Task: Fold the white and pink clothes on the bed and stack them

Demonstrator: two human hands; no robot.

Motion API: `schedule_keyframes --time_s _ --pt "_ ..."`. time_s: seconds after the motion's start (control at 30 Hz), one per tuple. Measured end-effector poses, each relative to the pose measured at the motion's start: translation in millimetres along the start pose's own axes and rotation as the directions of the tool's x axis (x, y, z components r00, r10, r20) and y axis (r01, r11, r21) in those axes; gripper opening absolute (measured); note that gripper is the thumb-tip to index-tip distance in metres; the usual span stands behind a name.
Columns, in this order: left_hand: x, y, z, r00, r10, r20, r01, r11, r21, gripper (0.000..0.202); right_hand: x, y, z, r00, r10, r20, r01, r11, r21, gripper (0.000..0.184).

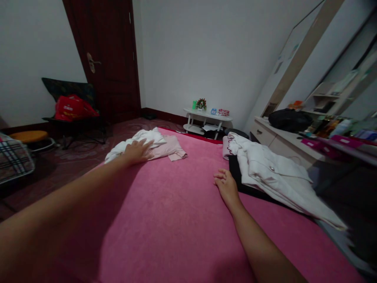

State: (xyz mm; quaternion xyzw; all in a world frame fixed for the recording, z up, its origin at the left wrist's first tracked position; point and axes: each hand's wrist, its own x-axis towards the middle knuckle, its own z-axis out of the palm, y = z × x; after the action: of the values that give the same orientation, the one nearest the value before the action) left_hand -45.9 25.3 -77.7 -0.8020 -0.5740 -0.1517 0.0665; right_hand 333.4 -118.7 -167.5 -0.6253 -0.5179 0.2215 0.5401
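Note:
My left hand (138, 151) lies with fingers stretched over a crumpled white garment (147, 137) and the edge of a pale pink garment (169, 147) on the left side of the pink-covered bed (173, 204). Nothing is gripped in it. Over the bed's right half is my right hand (226, 184), its fingers loosely bent and slightly apart, with nothing in them. Just right of it sit white trousers or a similar garment with a metal button (271, 167), partly covering a black cloth (235, 169). A rolled light pink cloth (226, 148) shows behind these.
A low white table (188, 111) with small items stands by the far wall. At left are a folding chair (69, 84) with a red bag (72, 108) and an orange stool (29, 136). A cluttered dresser (273, 137) borders the right side.

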Motion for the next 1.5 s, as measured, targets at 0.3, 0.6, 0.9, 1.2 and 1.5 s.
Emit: schedule_keyframes --time_s 0.3,0.6,0.9,1.2,1.5 --pt "-0.5 -17.9 22.0 1.0 0.005 0.011 -0.005 0.999 0.049 0.059 -3.0 -11.1 -2.1 0.997 -0.055 0.058 0.067 0.973 -0.219 0.023" --pt "13.2 21.7 7.1 0.997 -0.063 -0.043 0.065 0.997 0.046 0.057 -9.9 -20.1 -0.8 0.996 -0.066 0.058 0.079 0.962 -0.262 0.02" --pt "-27.5 36.6 57.8 0.98 -0.017 -0.198 0.054 0.982 0.184 0.064 -3.6 -87.9 -50.8 0.876 -0.369 -0.31 0.335 0.929 -0.157 0.022" --pt "-27.9 36.3 56.8 0.978 -0.024 -0.208 0.052 0.991 0.127 0.059 36.5 -42.2 -159.3 0.688 0.145 -0.711 -0.165 0.985 0.041 0.084" --pt "-30.8 31.0 56.3 0.984 -0.003 -0.181 0.028 0.99 0.136 0.056 36.8 -33.8 -144.3 0.748 0.377 -0.547 -0.152 0.898 0.412 0.058"
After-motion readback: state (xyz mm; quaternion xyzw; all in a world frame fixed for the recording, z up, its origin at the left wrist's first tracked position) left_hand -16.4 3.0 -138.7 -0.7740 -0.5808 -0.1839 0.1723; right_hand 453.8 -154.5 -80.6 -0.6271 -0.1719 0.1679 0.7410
